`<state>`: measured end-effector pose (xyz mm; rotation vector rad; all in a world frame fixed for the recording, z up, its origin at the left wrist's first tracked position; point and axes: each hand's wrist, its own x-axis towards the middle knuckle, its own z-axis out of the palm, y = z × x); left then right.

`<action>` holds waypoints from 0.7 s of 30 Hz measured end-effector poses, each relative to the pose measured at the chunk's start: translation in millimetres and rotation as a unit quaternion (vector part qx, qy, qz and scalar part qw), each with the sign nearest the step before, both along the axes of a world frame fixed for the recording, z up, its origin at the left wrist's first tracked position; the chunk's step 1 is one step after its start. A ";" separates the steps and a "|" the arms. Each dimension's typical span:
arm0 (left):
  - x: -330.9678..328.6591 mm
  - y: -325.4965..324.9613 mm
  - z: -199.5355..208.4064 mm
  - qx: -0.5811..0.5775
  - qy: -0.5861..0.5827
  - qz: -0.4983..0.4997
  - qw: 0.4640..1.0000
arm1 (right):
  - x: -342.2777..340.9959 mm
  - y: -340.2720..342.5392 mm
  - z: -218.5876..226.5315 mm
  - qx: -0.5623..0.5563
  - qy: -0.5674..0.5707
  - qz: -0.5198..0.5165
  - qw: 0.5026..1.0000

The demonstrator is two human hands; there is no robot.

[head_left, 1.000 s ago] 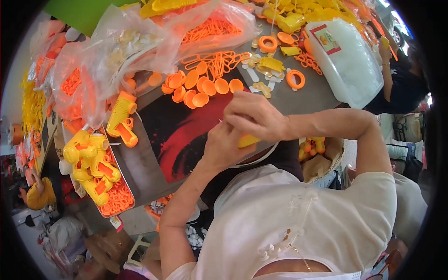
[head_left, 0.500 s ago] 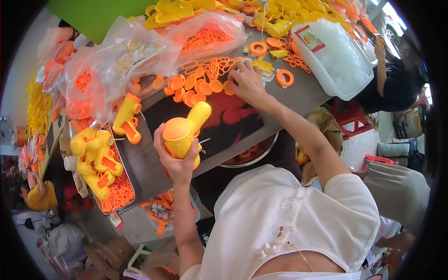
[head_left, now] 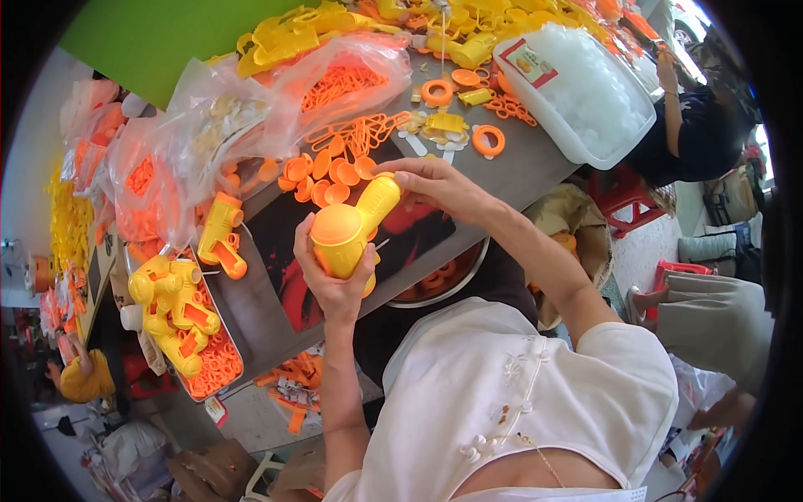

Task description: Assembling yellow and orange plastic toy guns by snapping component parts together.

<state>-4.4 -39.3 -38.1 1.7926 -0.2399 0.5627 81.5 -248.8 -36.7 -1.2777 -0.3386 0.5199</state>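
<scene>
My left hand (head_left: 336,289) is wrapped round a yellow plastic toy body (head_left: 339,255) with a round orange cap on its wide end. The toy's narrow tube points up and right, toward my right hand (head_left: 447,188). The fingers of that hand are pinched together at the tube's tip; whatever they hold there is too small or hidden to name. Just beyond the toy lie several orange discs (head_left: 337,194) on the dark mat (head_left: 418,230). Behind them sits a heap of orange loop-shaped parts (head_left: 355,130).
At left, a tray (head_left: 238,368) holds yellow toy bodies over orange links, with another yellow-and-orange piece (head_left: 222,234) beside it. Plastic bags (head_left: 276,109) of parts crowd the back. A white tub (head_left: 585,100) and an orange ring (head_left: 488,141) lie right. A metal bowl (head_left: 477,261) stands below the table edge.
My right hand has come back from the heap of orange parts to the tip of the toy's tube. My left hand still holds the toy, now slightly further right.
</scene>
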 end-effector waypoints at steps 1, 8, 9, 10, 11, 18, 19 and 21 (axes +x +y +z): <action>-0.9 -0.1 0.3 -0.018 0.015 0.005 1.000 | -0.9 -0.4 2.1 0.002 -0.001 0.002 1.000; -5.5 -0.3 5.5 -0.009 0.032 -0.013 0.999 | -8.1 -3.3 10.5 -0.071 -0.101 -0.038 0.992; -5.6 -0.7 6.9 -0.053 0.067 -0.042 0.995 | -6.1 -4.5 10.8 -0.082 -0.116 -0.058 0.988; -5.6 -2.1 8.0 -0.098 0.102 -0.072 0.987 | -4.5 -3.8 14.0 -0.083 -0.115 -0.061 0.988; -5.7 -5.2 9.1 -0.098 0.104 -0.075 0.987 | -2.3 -0.8 20.2 0.043 -0.025 0.025 0.998; -10.9 -26.4 5.0 -0.173 0.146 -0.053 0.973 | 4.2 17.9 23.9 0.150 0.192 0.119 0.963; -14.3 -28.9 8.2 -0.188 0.173 -0.037 0.966 | 3.0 18.5 23.5 0.126 0.182 0.115 0.968; -19.9 -32.2 17.1 -0.167 0.163 -0.028 0.972 | -0.7 20.7 25.0 0.121 0.152 0.107 0.975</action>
